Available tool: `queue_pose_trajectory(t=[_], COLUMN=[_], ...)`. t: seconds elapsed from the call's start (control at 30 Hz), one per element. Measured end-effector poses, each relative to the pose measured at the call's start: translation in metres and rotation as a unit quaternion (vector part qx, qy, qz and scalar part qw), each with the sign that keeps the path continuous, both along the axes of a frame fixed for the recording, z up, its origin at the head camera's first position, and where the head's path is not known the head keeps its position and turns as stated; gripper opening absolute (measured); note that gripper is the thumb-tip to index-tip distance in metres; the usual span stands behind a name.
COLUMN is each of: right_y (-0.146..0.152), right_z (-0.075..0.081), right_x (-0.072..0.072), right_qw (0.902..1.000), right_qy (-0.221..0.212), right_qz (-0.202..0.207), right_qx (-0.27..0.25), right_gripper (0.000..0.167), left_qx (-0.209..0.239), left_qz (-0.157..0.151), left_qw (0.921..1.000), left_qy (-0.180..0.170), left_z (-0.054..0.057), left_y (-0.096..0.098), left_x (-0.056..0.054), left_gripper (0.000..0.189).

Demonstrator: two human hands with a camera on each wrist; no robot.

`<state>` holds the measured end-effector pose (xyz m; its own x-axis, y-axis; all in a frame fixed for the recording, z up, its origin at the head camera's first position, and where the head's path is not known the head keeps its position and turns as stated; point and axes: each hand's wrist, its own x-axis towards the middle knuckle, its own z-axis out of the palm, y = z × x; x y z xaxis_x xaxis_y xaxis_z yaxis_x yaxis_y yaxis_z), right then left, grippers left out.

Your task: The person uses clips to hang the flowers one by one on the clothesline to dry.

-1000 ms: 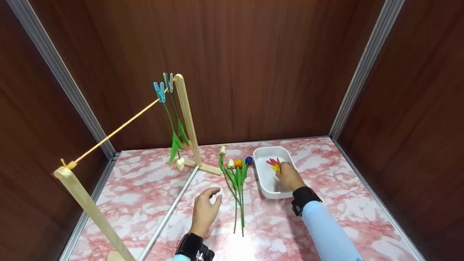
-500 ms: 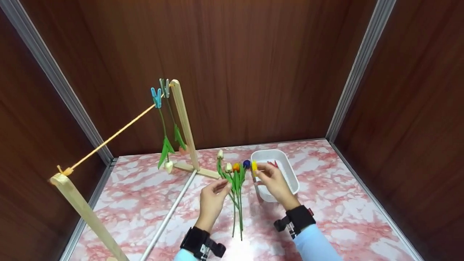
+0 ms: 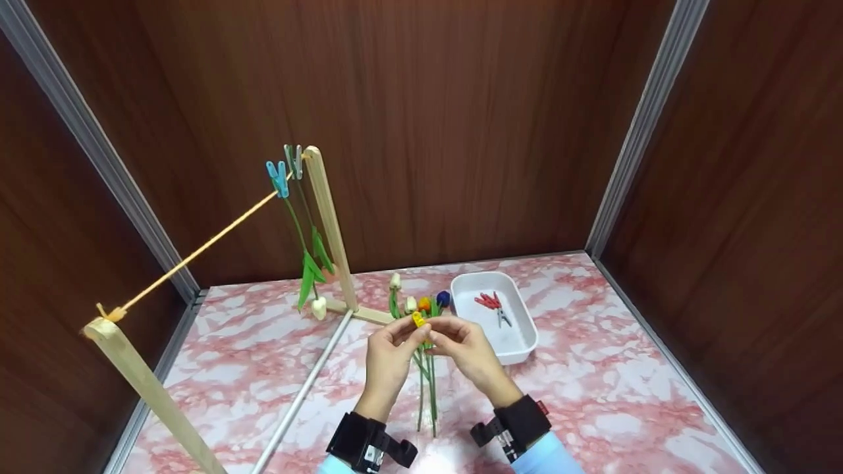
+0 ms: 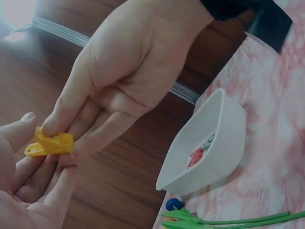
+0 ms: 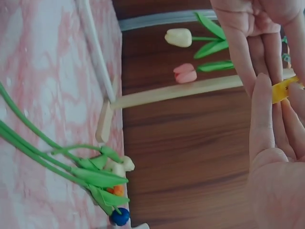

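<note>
We are working over the marbled tabletop (image 3: 593, 382), which is spreading below our fingers (image 3: 456, 323) and glaring nearest us, so stem ends there may be washing out of sight. To the left of the fingers the wooden stand (image 3: 329, 227) is rising with its cord (image 3: 211, 241); too wide a swing could be jarring both. Just to the right of the fingers the white tray (image 3: 517, 322) is sitting where a low hand could be catching its rim and scattering the red pegs (image 3: 488, 301). Beyond the fingers, on their left, two hanging flowers (image 3: 307, 280) are dangling head-down, each apparently depending on one peg, so a shaken cord could be loosening them. Beneath the fingers the loose flowers (image 5: 102, 178) are lying bunched, and anything dropped may be landing among their leaves. Our left hand (image 3: 388, 355) and right hand (image 3: 475, 352) are meeting, thumbs and fingers of both clamped on the yellow peg (image 3: 417, 318). Between those fingertips it is sitting small and partly covered; uneven squeezing could be springing it loose, and we are not managing to tell how firmly each side is gripping
</note>
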<state>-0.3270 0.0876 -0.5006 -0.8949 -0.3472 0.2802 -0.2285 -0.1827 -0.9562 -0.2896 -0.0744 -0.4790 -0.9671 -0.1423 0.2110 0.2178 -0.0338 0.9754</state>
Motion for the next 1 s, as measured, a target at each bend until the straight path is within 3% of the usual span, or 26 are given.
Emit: queue_pose_trajectory(t=[0.37, 1.0], right_y=[-0.01, -0.014], right_z=[-0.007, -0.012], right_x=[0.008, 0.014], right_qw=[0.9998, 0.9996], right_qy=[-0.013, -0.026], right_qz=[-0.008, 0.005], right_qx=[-0.013, -0.01], right_gripper=[0.032, 0.031], left_qx=[0.048, 0.028], left_qz=[0.019, 0.062], left_qw=[0.9986, 0.9976], left_qy=[-0.013, 0.014], left_z=[-0.002, -0.009], left_y=[-0.004, -0.011], left_x=[0.006, 0.005], left_gripper=[0.038, 0.021])
